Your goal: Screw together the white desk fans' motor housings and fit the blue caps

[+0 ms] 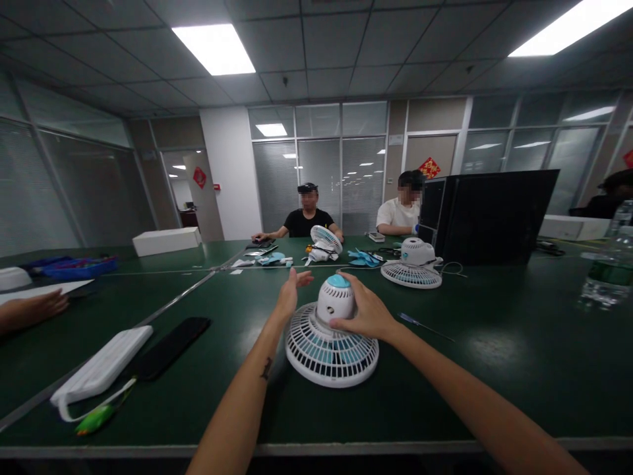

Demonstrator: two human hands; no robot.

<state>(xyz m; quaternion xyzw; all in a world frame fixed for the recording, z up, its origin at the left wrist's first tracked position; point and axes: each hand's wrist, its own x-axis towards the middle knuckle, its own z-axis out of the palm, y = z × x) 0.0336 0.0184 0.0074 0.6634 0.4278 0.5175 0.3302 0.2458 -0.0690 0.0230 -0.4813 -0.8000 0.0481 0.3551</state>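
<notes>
Looking down from the head camera, we are seeing a dark green table (519,330) with a white plastic desk fan with a round grille and blue blades (329,349) lying face down near its middle. The right hand (363,311) is wrapping around the fan's domed motor housing, with the fingers curling against its right side. The left hand (291,295) is hovering open just beside the housing's left side, gripping nothing; we cannot tell whether it is touching. A thin blue-handled screwdriver (420,324) is lying just right of the right wrist. A flat black phone (171,346) is lying to the near left.
</notes>
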